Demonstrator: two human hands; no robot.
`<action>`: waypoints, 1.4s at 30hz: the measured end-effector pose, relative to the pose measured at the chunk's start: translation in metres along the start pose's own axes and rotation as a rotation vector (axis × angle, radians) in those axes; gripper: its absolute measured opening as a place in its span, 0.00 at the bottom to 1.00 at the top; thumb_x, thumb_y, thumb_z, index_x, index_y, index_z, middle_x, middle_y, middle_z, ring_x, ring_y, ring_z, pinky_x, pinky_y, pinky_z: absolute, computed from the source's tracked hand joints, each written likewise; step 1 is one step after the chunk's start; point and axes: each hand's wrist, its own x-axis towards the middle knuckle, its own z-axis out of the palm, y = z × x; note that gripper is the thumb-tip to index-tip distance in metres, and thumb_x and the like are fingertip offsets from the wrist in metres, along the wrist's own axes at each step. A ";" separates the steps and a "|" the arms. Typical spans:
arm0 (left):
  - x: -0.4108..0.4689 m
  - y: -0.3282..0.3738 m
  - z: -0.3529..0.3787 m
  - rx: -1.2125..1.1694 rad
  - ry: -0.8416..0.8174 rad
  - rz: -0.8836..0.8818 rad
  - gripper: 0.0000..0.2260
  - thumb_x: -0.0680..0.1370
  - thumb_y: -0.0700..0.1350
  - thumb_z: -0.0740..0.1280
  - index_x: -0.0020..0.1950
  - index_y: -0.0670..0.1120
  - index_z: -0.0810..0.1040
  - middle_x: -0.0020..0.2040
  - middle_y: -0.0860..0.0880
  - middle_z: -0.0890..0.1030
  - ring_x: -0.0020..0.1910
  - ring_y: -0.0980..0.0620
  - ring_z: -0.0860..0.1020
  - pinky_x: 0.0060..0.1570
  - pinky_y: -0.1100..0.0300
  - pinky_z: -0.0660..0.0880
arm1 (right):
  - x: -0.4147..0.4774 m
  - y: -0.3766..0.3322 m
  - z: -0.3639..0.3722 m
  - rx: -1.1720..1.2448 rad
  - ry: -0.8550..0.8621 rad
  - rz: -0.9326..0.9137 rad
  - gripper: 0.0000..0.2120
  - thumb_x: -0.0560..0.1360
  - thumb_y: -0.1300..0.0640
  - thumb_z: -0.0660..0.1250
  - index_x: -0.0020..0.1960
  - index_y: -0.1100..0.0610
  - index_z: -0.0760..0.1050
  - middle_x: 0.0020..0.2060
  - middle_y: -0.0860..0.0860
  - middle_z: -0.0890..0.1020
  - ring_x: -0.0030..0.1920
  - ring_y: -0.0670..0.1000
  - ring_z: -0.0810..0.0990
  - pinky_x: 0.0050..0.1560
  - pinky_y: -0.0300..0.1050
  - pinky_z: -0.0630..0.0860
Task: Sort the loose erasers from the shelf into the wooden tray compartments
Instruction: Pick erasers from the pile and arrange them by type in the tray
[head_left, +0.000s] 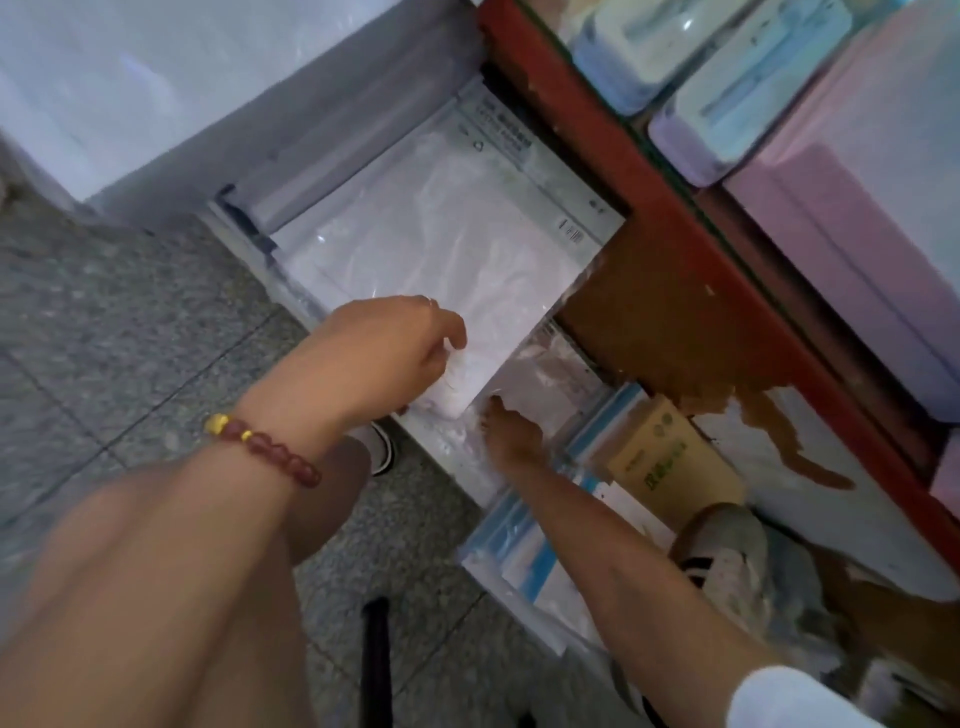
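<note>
Left hand (389, 353): wears a red bead bracelet (265, 447); its fingers curl over the near corner of the white wrapped pack (441, 249), pinching its edge.
Right hand (511, 431): reaches in just below that corner. Its fingers go under the pack, so I cannot tell if they are spread or pressed together.
Erasers: cannot tell where they are; the wrapped pack covers the space the hands reach into.
White wrapped pack: large, flat, in glossy plastic, tilted against the grey wall beside the red shelf frame (649, 208).
In the way: blue-and-white packs (524, 551) and a brown cardboard box (660, 457) crowd the low space right of the right forearm.
Above: pastel boxes (857, 182) stand on the shelf.
Floor (104, 312): grey speckled tiles; a patterned shoe (727, 561) rests near the packs.
</note>
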 end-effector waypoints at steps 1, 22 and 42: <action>0.001 0.001 0.000 0.002 -0.010 0.001 0.15 0.80 0.44 0.55 0.63 0.55 0.74 0.53 0.53 0.76 0.49 0.51 0.76 0.40 0.58 0.69 | 0.000 0.000 0.001 0.008 0.016 -0.007 0.21 0.81 0.59 0.55 0.73 0.57 0.60 0.59 0.56 0.79 0.57 0.55 0.79 0.53 0.48 0.74; -0.063 0.115 0.011 -0.153 -0.086 -0.024 0.20 0.78 0.57 0.60 0.68 0.50 0.67 0.60 0.49 0.74 0.55 0.49 0.76 0.54 0.49 0.74 | -0.225 0.075 -0.220 -0.055 0.064 -0.602 0.09 0.78 0.55 0.62 0.54 0.57 0.67 0.43 0.51 0.75 0.45 0.54 0.74 0.37 0.43 0.61; -0.118 0.347 -0.169 -0.722 0.583 0.445 0.10 0.80 0.44 0.62 0.38 0.46 0.74 0.28 0.56 0.77 0.29 0.62 0.74 0.34 0.63 0.72 | -0.465 0.209 -0.336 0.487 0.948 -0.485 0.32 0.71 0.46 0.72 0.65 0.50 0.57 0.44 0.44 0.71 0.46 0.51 0.78 0.49 0.51 0.75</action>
